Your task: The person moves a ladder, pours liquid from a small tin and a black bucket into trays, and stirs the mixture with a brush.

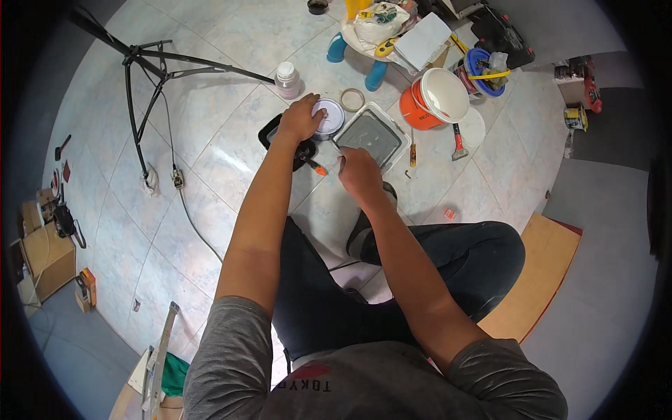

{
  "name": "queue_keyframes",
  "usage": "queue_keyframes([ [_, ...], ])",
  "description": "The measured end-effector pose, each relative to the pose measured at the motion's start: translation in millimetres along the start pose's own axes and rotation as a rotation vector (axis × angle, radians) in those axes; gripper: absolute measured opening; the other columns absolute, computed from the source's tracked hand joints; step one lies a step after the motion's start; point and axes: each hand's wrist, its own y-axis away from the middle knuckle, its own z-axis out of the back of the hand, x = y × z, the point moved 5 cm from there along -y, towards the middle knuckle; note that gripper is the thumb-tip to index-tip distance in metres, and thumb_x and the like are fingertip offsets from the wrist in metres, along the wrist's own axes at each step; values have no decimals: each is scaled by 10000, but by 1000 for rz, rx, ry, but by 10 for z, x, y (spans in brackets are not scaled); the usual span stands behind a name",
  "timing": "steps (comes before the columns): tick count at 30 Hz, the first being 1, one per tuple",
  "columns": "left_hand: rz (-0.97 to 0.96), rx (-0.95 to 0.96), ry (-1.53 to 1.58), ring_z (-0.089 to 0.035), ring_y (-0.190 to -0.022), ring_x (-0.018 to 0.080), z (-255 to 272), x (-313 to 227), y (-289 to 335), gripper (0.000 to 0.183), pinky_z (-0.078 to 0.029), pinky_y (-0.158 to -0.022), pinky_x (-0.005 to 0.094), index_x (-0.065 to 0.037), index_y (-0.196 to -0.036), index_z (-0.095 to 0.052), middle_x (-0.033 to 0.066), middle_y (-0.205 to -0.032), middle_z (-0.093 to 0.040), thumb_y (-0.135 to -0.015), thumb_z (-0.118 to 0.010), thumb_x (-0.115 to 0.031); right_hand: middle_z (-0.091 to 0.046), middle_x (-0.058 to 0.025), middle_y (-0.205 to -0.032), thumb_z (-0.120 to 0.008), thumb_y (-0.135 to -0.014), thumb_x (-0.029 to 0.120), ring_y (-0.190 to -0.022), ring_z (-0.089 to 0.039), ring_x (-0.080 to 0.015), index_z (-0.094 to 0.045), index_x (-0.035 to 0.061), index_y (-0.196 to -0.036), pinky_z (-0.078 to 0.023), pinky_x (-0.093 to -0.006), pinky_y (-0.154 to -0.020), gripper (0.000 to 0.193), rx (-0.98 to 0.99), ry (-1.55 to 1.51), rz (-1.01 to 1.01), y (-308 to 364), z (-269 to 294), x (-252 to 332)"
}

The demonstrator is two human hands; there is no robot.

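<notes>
"While the left hand stretches forward palm-down, where's the tin?"
"Touching its fingers, just to their right, the thumb at the lid. Whether they're clasping it, I can't tell."
"And the right hand?"
"Back upward, fingers curled beside the white tray; whether they grip anything, I can't tell."
"Which way does the tin point?"
"It's upright, lid facing up."

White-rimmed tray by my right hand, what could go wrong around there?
Your right hand is close against the white-rimmed tray, so a bump might slop its grey contents if they're wet. The capped bottle stands just past your left hand; a knock could topple it. The orange-tipped handle lies between your hands and could get caught.
</notes>
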Motion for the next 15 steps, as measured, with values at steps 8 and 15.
queue_keyframes([
  [8, -6, -46, 38, -593, -1333, 361, -216, 161, -60, 616, -463, -1132, 443, -69, -1489, -561, 194, -1464, -611, -981, -643, -409, -697, -225, -946, -656, -972, 171, -920, -702, -437, -712, 27, -986, -562, -530, -837, 156, 21, 39, 5, -89, -48, -84],
  [15, -17, -60, 11, -607, -1318, 354, -185, 127, -19, 624, -480, -1111, 448, -78, -1496, -556, 186, -1462, -616, -979, -650, -414, -729, -271, -996, -640, -936, 114, -986, -714, -466, -719, 1, -972, -575, -528, -872, 143, 105, -48, -109, -196, -4, -54],
])
